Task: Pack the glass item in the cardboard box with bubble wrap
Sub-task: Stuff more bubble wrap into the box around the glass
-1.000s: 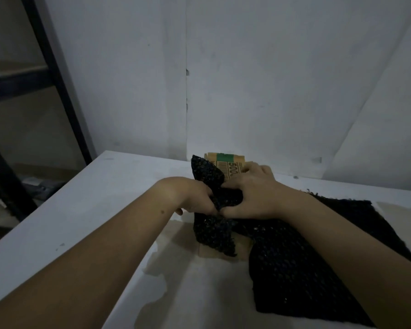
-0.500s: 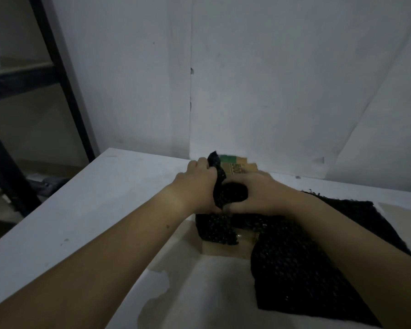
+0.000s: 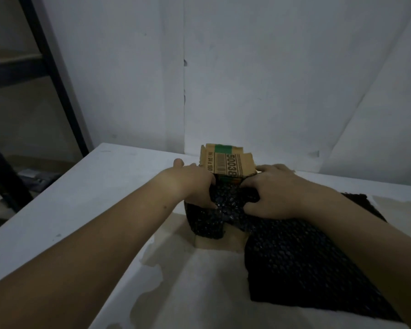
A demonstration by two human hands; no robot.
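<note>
A small cardboard box with green tape and printed numbers stands at the middle of the white table, its far flaps up. Black bubble wrap is bunched at the box's mouth and hangs over its near wall. My left hand grips the bunch from the left, with its fingers curled into it. From the right, my right hand pinches the same bunch. No glass item is visible; whatever the wrap encloses is hidden.
More black bubble wrap lies spread over the table to the right, under my right forearm. White paper sheets cover the wall behind. A dark metal shelf frame stands at the left, past the table's edge.
Both hands pushed the bunched wrap down, uncovering the box's far flaps. The upright corner of wrap seen a second ago is folded in. My left hand shifted further toward the box's left side.
</note>
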